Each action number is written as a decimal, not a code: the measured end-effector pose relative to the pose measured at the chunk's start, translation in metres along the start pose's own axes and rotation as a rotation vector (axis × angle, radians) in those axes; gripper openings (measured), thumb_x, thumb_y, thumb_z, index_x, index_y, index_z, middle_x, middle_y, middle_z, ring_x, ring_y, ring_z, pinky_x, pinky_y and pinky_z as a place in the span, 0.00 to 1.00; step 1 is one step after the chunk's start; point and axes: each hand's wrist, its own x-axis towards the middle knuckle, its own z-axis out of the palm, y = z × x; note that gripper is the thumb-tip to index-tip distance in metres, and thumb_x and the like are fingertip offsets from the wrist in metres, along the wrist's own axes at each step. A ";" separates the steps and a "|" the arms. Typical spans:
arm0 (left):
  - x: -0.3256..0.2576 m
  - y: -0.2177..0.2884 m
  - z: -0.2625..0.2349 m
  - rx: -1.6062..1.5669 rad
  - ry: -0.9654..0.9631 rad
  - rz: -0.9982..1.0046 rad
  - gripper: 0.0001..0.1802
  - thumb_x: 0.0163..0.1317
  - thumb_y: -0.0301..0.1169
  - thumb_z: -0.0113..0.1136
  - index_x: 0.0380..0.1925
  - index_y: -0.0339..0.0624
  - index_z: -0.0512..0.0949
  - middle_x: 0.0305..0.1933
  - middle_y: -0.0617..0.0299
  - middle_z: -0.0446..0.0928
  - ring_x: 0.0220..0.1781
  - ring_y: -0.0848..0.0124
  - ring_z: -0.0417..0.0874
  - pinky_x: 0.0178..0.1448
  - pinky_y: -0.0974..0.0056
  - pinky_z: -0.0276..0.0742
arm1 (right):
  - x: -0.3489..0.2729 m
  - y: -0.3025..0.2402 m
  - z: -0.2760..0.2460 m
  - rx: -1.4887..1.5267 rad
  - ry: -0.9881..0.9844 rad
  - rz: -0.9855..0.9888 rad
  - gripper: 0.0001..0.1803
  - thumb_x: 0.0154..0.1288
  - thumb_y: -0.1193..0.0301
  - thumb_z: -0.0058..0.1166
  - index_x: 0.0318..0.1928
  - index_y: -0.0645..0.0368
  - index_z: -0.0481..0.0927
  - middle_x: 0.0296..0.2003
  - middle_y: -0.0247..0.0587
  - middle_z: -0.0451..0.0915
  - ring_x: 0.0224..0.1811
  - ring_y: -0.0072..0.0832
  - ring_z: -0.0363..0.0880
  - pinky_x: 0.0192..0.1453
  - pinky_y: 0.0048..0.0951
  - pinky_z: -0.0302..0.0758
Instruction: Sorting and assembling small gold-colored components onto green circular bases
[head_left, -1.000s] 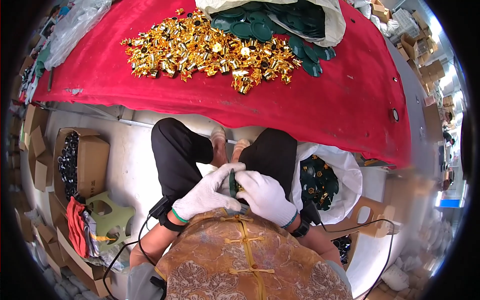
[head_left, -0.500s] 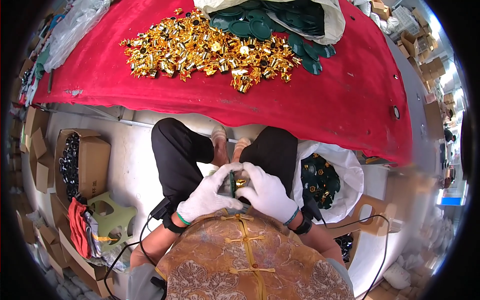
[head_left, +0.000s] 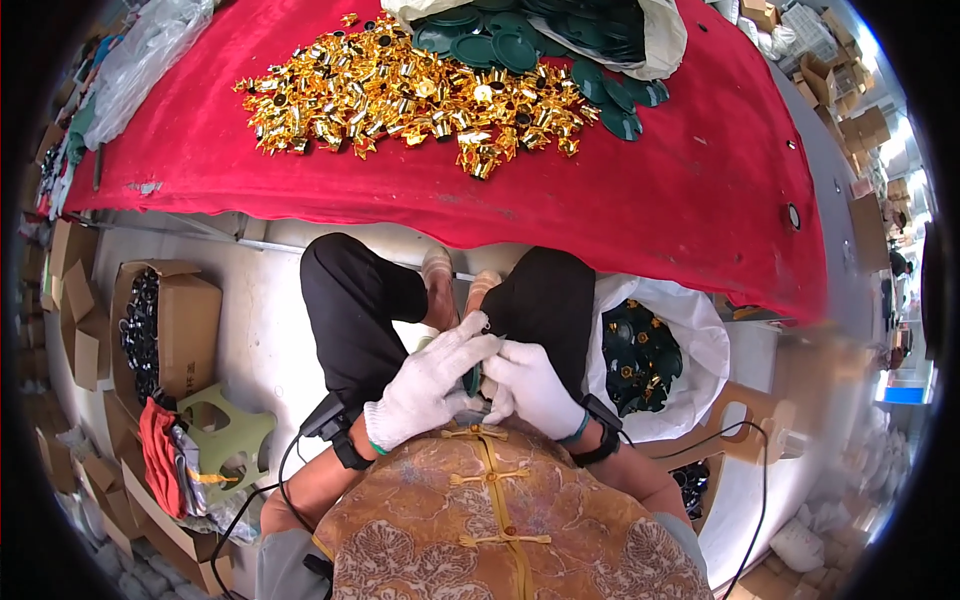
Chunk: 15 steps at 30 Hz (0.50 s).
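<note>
Both my hands wear white knit gloves and meet in front of my lap. A dark green disc (head_left: 472,380) stands on edge between them, mostly covered by the fingers. My left hand (head_left: 422,388) is closed on the disc, its fingers reaching over the top. My right hand (head_left: 535,388) closes in from the other side, its fingertips pressed toward the disc. The shiny gold piece seen against the disc earlier is hidden behind the gloves now. On the red-covered table (head_left: 640,210) ahead lie a heap of small gold star-edged cups (head_left: 400,95) and green discs (head_left: 515,52) spilling from a white sack (head_left: 665,45).
To my right sits a white bag (head_left: 705,345) holding green discs with gold centres (head_left: 640,365). At left stand a cardboard box (head_left: 190,330) of black parts and a pale green stool (head_left: 235,435) beside red cloth (head_left: 160,455). Black cables (head_left: 765,480) run from my wrists.
My left fingers have come over the top of the disc and my right hand has closed in. The gold piece, visible between the hands before, is now covered.
</note>
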 end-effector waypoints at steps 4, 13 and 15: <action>0.001 -0.007 -0.003 -0.072 0.043 -0.057 0.51 0.47 0.27 0.86 0.73 0.44 0.69 0.70 0.44 0.77 0.72 0.53 0.81 0.72 0.57 0.79 | 0.015 0.001 -0.009 0.144 -0.139 0.155 0.17 0.78 0.65 0.57 0.57 0.64 0.79 0.29 0.42 0.81 0.28 0.36 0.88 0.28 0.32 0.84; -0.011 -0.006 0.003 -0.665 -0.162 -0.359 0.46 0.58 0.31 0.79 0.75 0.40 0.67 0.53 0.60 0.79 0.54 0.72 0.79 0.59 0.65 0.79 | -0.003 0.024 -0.009 -1.175 0.068 -0.618 0.19 0.66 0.63 0.67 0.54 0.53 0.82 0.43 0.48 0.81 0.35 0.48 0.84 0.38 0.48 0.81; -0.012 0.009 -0.001 -0.480 -0.170 -0.344 0.45 0.59 0.30 0.78 0.75 0.42 0.67 0.46 0.57 0.82 0.49 0.72 0.82 0.54 0.65 0.81 | -0.004 0.036 -0.005 -0.954 0.169 -0.561 0.12 0.68 0.66 0.58 0.47 0.58 0.84 0.42 0.52 0.86 0.41 0.52 0.87 0.45 0.49 0.84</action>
